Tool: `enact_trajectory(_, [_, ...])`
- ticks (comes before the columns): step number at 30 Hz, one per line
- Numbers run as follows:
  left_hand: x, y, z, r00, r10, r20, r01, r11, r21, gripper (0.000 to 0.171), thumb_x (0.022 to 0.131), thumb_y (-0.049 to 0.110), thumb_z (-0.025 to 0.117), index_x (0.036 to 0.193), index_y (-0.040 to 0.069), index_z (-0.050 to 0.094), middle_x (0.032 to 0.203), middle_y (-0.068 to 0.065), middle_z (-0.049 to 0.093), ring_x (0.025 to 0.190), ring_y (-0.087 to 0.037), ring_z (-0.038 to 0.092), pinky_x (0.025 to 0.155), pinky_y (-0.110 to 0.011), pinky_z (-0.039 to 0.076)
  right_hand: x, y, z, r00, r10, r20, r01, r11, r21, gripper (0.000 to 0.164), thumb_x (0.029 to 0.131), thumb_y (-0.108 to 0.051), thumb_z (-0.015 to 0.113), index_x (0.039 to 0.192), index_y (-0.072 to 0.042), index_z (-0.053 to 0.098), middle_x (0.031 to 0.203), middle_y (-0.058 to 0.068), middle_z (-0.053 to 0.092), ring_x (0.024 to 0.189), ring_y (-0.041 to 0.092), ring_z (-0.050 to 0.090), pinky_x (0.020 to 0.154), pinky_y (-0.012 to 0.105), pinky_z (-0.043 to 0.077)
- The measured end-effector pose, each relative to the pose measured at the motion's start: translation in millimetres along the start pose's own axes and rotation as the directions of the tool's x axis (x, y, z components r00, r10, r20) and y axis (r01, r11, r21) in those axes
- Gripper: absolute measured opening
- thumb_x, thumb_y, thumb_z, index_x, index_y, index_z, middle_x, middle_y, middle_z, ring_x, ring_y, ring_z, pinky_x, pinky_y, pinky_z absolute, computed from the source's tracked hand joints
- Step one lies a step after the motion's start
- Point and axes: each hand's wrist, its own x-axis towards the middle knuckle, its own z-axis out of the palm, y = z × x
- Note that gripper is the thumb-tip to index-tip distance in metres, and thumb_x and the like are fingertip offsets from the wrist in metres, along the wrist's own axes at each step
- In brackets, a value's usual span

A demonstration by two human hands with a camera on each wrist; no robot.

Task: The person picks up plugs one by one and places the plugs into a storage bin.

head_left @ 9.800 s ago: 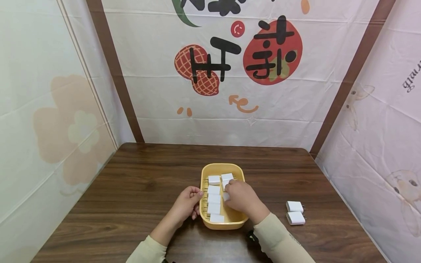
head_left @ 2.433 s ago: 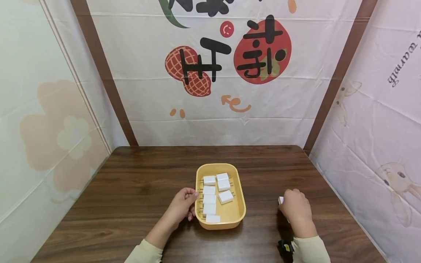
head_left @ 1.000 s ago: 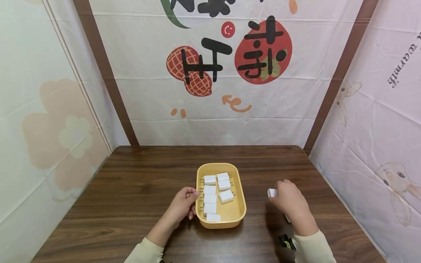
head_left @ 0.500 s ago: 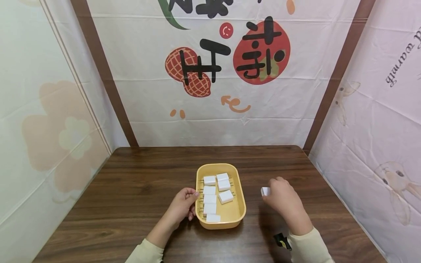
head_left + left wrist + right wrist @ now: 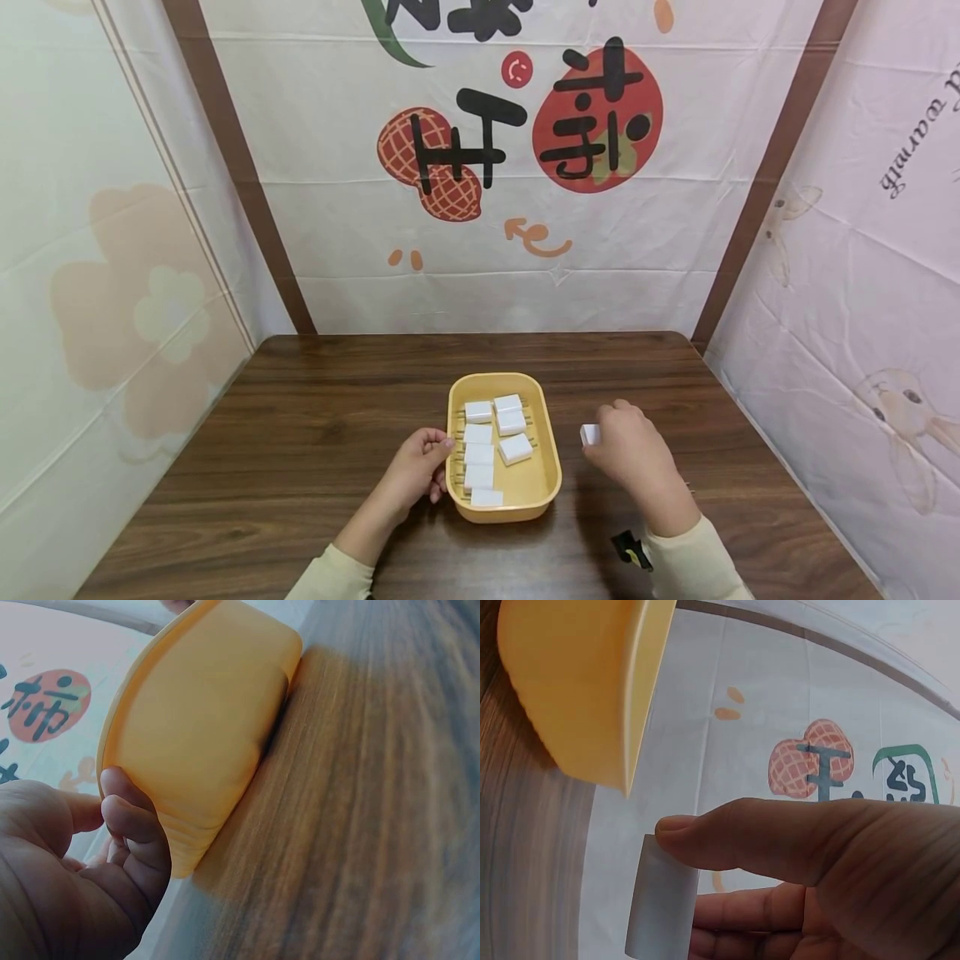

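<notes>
A yellow plastic basin [image 5: 505, 512] stands on the table with several white plug-in chargers inside. A column of them [image 5: 478, 455] lines its left side, prongs to the left; three more [image 5: 514, 449] lie to the right, prongs to the right. My left hand [image 5: 417, 467] pinches the basin's left rim, thumb and fingers at the edge in the left wrist view. Right of the basin, my right hand [image 5: 633, 450] holds another white charger [image 5: 664, 904] between thumb and fingers, above the table. Its prongs are hidden by the hand.
The dark wood table [image 5: 337, 400] reaches back to a printed cloth [image 5: 450, 300], with cloth walls at both sides. Beside the right wrist hangs a small black strap piece [image 5: 632, 550]. Prong tips [image 5: 689, 487] of another charger show past the right forearm.
A charger has been placed in the basin's right side. My right hand has since picked up another from the table at right and carried it left toward the basin. The left hand stays at the rim.
</notes>
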Motion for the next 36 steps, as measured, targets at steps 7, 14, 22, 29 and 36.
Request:
enact_trajectory(7, [-0.1, -0.4, 0.5, 1.000, 0.003, 0.001, -0.003, 1.000, -0.008, 0.026, 0.107, 0.020, 0.054, 0.119, -0.002, 0.048, 0.074, -0.008, 0.057, 0.050, -0.013, 0.051, 0.041, -0.023, 0.043, 3, -12, 2, 1.000, -0.020, 0.025, 0.019, 1.000, 0.006, 0.020, 0.072, -0.018, 0.079, 0.082, -0.005, 0.067, 0.083, 0.009, 0.057, 0.069, 0.024, 0.054, 0.058, 0.041, 0.050])
enact_trajectory(14, [-0.3, -0.4, -0.1, 1.000, 0.001, -0.003, -0.001, 1.000, -0.007, 0.026, 0.107, 0.020, 0.054, 0.120, -0.002, 0.048, 0.075, -0.009, 0.057, 0.050, -0.013, 0.051, 0.041, -0.023, 0.043, 6, -26, 4, 0.997, -0.044, 0.059, 0.043, 0.999, 0.011, 0.023, 0.075, -0.023, 0.082, 0.082, -0.007, 0.067, 0.085, 0.008, 0.059, 0.073, 0.025, 0.055, 0.061, 0.042, 0.050])
enact_trajectory(22, [-1.0, 2.1, 0.9, 1.000, -0.003, -0.008, 0.003, 1.000, -0.016, 0.025, 0.107, 0.019, 0.055, 0.120, -0.002, 0.049, 0.076, -0.011, 0.057, 0.049, -0.014, 0.050, 0.040, -0.024, 0.042, 7, -43, 7, 0.994, -0.081, 0.077, 0.080, 0.997, 0.013, 0.023, 0.074, -0.021, 0.082, 0.086, -0.006, 0.068, 0.085, 0.007, 0.058, 0.075, 0.023, 0.054, 0.063, 0.039, 0.050])
enact_trajectory(29, [-2.6, 4.5, 1.4, 1.000, 0.005, -0.008, -0.006, 1.000, -0.027, 0.026, 0.107, 0.019, 0.055, 0.120, -0.002, 0.049, 0.076, -0.010, 0.056, 0.050, -0.015, 0.049, 0.039, -0.025, 0.041, 7, -55, 12, 0.986, -0.144, 0.088, 0.142, 0.990, 0.020, 0.030, 0.075, -0.025, 0.086, 0.090, -0.005, 0.069, 0.087, 0.005, 0.058, 0.075, 0.020, 0.051, 0.063, 0.036, 0.048])
enact_trajectory(36, [-1.9, 3.0, 0.8, 1.000, 0.006, -0.005, -0.006, 0.999, -0.032, 0.025, 0.107, 0.019, 0.056, 0.119, -0.002, 0.049, 0.074, -0.009, 0.056, 0.050, -0.014, 0.049, 0.039, -0.024, 0.042, 8, -65, 19, 0.975, -0.196, 0.101, 0.194, 0.980, 0.032, 0.026, 0.073, -0.023, 0.086, 0.082, -0.007, 0.067, 0.086, 0.006, 0.058, 0.074, 0.019, 0.049, 0.063, 0.034, 0.047])
